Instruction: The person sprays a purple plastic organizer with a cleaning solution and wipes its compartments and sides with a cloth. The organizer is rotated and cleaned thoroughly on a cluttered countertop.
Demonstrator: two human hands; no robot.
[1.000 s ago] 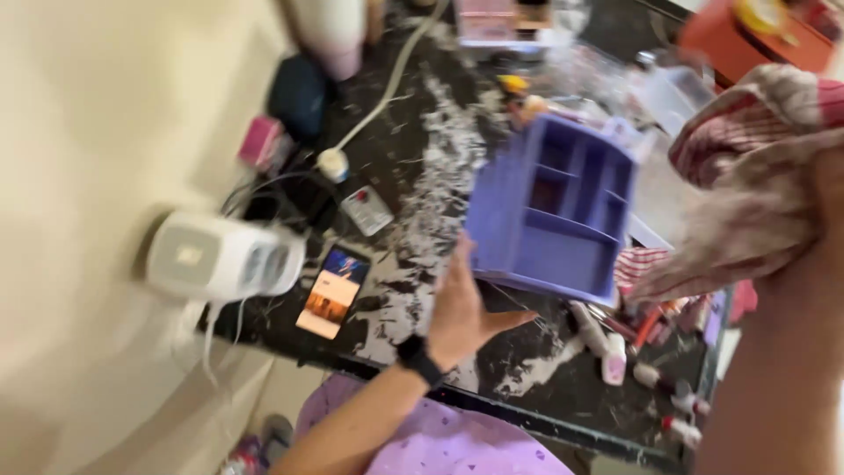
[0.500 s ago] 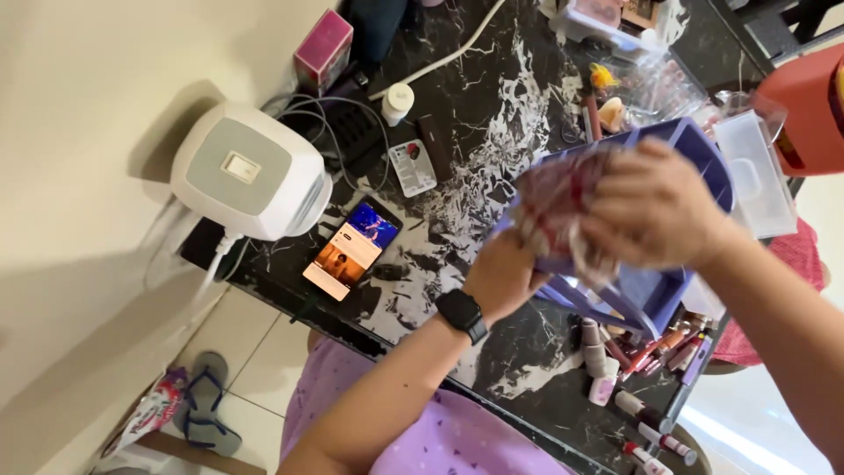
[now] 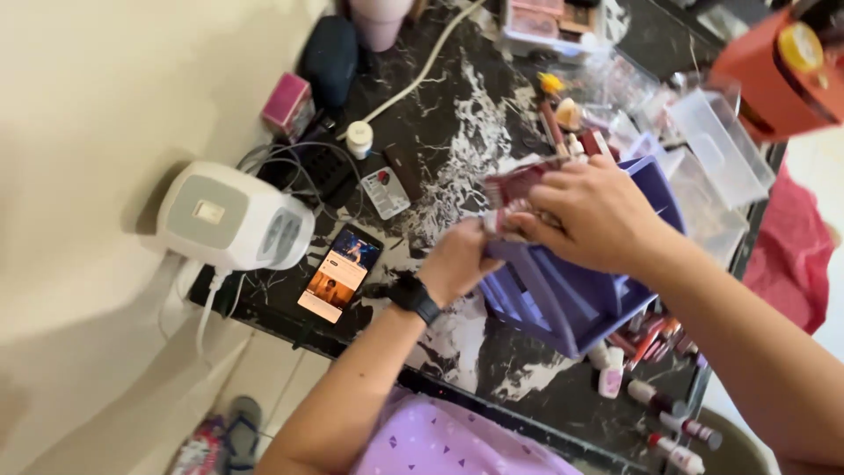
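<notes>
- A person's right hand (image 3: 591, 211) presses a red-and-white checked cloth (image 3: 517, 189) against the upper edge of a purple compartment organizer (image 3: 563, 295), fingers curled and closed over the fabric.
- The left hand (image 3: 457, 259), a black watch (image 3: 415, 297) at its wrist, grips the organizer's near left side; how far its fingers wrap is hidden behind the cloth, though it appears clamped on the plastic wall.
- The organizer sits tipped above the black marbled table (image 3: 457, 149), its long axis running from the hands down toward the table's near edge, its open compartments facing lower right.
- The cloth lies between the two hands, the right hand on top of it and nearer.
- Lipstick tubes (image 3: 655, 339) lie scattered just beyond the organizer's lower end; a lit phone (image 3: 339, 274) and a white appliance (image 3: 230, 222) sit well to the left.
</notes>
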